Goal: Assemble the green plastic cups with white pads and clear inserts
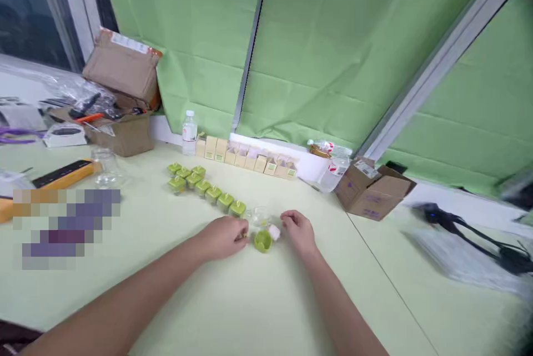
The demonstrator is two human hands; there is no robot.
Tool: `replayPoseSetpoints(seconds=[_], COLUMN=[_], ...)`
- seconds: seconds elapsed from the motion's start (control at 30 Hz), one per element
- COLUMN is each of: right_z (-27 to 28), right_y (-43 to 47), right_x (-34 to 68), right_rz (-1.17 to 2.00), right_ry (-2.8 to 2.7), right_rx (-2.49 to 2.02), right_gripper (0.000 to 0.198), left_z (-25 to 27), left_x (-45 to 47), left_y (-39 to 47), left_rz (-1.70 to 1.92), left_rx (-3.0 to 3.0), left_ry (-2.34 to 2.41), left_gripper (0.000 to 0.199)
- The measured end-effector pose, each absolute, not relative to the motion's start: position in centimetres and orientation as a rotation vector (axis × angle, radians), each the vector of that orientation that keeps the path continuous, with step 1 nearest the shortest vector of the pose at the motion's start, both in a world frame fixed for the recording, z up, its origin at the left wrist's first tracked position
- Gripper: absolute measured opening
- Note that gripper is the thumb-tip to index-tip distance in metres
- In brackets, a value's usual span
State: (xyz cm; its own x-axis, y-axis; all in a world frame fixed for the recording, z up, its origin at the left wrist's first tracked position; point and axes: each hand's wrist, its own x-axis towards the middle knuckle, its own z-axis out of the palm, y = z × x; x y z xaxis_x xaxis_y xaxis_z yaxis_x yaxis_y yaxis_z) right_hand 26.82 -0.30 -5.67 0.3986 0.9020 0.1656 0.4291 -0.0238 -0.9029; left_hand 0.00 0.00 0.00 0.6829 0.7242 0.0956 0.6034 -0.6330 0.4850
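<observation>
Forearms (341, 300) reach across the desk (208, 311); the left hand (225, 238) has its grip pinched on a small yellowish piece (245, 236), the right hand (300, 232) curls loosely, its hold I cannot tell. The green cup (263, 241) sits between them; small-part handling seems in hand, next needing a light touch

Pale table (233, 311), seamed at right. Bears, at centre, a green cup (262, 242), a small white piece (273, 232) and a clear jar (260, 213); leftward, lined-up green-topped jars (214, 194). Holds, along the back, a water bottle (189, 135), a row of small boxes (241, 158) and a brown carton (368, 195). Carries, at far left, a yellow power strip (81, 170).
</observation>
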Motion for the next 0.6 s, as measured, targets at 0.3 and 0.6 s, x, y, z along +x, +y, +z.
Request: replayPoseSetpoints(seconds=[0.3,0.6], right_z=[-4.6,-4.4], right_y=[-1.0,-1.1], right_x=[26.3,26.0], right_rz=[0.571,0.569], right_ry=[-1.225,-1.252], right_rx=[-1.648,-1.659], right_gripper=[0.020,0.020], left_z=[-0.4,-0.9], left_x=[0.2,0.2], left_y=[0.2,0.4], left_rz=[0.388,0.400], left_rx=[2.486,2.479], left_ry=[1.040,1.038], left_gripper=[0.018,0.018])
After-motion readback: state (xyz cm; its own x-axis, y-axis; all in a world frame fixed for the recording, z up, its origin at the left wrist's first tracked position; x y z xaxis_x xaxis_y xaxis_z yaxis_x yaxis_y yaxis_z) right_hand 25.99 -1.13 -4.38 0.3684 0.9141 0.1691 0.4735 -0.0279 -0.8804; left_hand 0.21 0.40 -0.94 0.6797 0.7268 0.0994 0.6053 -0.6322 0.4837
